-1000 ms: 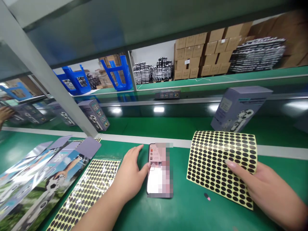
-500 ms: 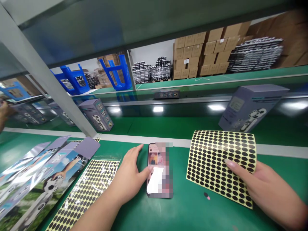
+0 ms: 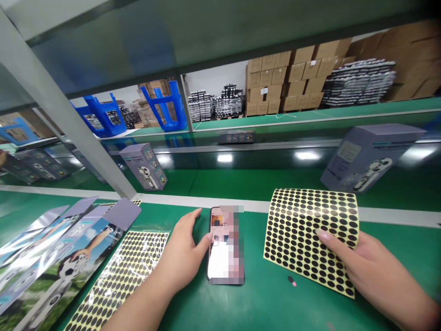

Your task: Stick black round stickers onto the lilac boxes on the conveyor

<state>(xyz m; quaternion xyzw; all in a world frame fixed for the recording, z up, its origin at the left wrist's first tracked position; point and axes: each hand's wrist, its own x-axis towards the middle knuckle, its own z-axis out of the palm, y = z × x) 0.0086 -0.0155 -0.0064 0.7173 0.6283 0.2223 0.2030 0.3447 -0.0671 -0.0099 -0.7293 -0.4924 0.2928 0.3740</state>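
A phone (image 3: 225, 246) lies face up on the green bench, its screen lit. My left hand (image 3: 186, 253) rests beside it with fingers spread, the thumb touching the screen's left side. My right hand (image 3: 368, 266) pinches the right edge of a yellow sheet of black dot stickers (image 3: 310, 234), holding it tilted up off the bench. A single loose dot (image 3: 291, 280) lies on the bench below the sheet.
A bagged sticker sheet (image 3: 120, 276) and flat printed cartons (image 3: 51, 257) lie at the left. Purple boxes (image 3: 144, 165) (image 3: 372, 158) stand on the conveyor (image 3: 255, 181) behind. A grey post (image 3: 69, 115) slants at the left. Another person's hand shows at the far left edge.
The picture on the phone's screen has changed under my left thumb. The boxes on the conveyor have moved to the right. My right hand keeps its hold on the sticker sheet.
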